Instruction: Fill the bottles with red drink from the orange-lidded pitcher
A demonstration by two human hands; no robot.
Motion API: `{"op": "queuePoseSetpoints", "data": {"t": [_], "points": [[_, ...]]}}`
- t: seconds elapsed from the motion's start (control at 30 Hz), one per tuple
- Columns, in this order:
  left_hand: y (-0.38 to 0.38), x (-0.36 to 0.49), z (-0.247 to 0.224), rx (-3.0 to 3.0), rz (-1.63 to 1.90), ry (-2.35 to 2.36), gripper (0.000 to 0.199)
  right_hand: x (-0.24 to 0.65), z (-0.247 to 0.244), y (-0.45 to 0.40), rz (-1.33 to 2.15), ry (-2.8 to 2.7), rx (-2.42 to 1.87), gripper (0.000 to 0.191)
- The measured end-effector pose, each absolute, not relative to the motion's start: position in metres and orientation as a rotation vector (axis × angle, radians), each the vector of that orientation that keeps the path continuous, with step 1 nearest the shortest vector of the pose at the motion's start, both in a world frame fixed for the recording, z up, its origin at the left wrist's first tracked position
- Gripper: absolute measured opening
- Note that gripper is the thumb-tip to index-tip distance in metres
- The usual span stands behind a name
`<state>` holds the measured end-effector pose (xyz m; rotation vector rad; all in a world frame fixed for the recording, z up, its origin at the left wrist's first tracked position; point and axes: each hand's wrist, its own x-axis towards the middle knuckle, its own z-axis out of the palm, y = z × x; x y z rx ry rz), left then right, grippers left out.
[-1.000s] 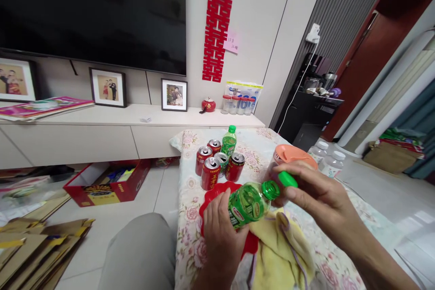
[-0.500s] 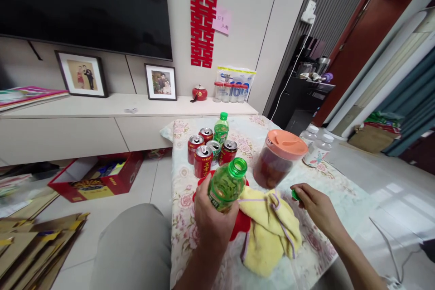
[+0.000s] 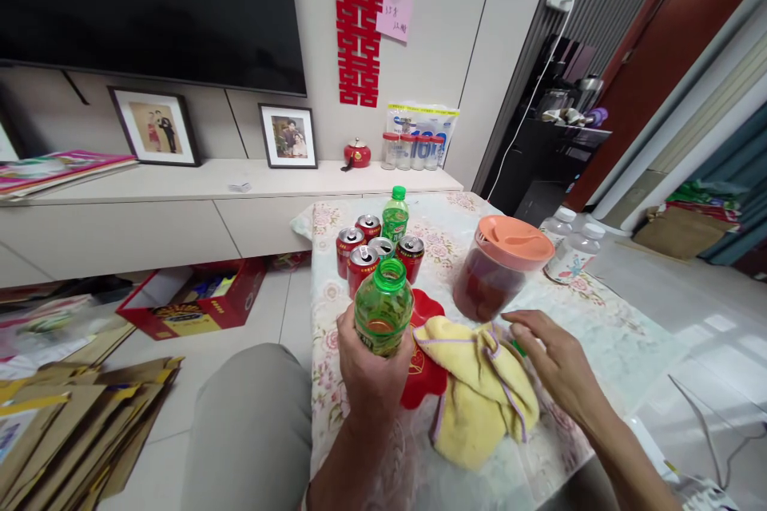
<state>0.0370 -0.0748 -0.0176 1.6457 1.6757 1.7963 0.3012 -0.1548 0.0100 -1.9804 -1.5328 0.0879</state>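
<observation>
My left hand (image 3: 375,379) is wrapped around an uncapped green plastic bottle (image 3: 383,307), which stands upright with its mouth showing and some liquid inside. My right hand (image 3: 554,351) is low over the table, fingers stretched out and parted. A green bottle cap (image 3: 518,348) shows just below its thumb, beside the towel; the hand partly covers it. Between my hands lies a crumpled yellow towel (image 3: 479,391) with purple edging. It overlaps a red scalloped tray (image 3: 428,307). A pitcher (image 3: 488,279) of dark liquid with an orange lid stands just beyond my right hand.
Several drink cans (image 3: 363,262) stand behind the held bottle, with a capped green bottle (image 3: 395,214) at their back. White-capped bottles (image 3: 572,254) stand at the table's right. A floral cloth (image 3: 327,383) covers the table. Flattened cardboard (image 3: 101,423) and a red box (image 3: 197,307) lie on the floor left.
My right hand has moved slightly left and its pinch on the green cap has loosened, with the fingers now extended. The held bottle has shifted left and a little up. The view has tilted slightly.
</observation>
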Motion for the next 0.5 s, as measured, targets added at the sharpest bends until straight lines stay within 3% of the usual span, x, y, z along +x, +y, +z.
{"op": "queuePoseSetpoints", "data": {"t": [0.2,0.4,0.5], "points": [[-0.075,0.036,-0.015,1.636,1.766,1.658,0.063,0.240,0.029,-0.157,0.128,-2.230,-1.647,0.043],[-0.075,0.036,-0.011,1.614,1.740,1.642,0.061,0.241,0.003,-0.162,-0.131,-1.914,-1.881,0.038],[-0.075,0.036,-0.010,1.573,1.721,1.633,0.062,0.242,0.000,-0.163,-0.056,-1.877,-2.075,0.037]]}}
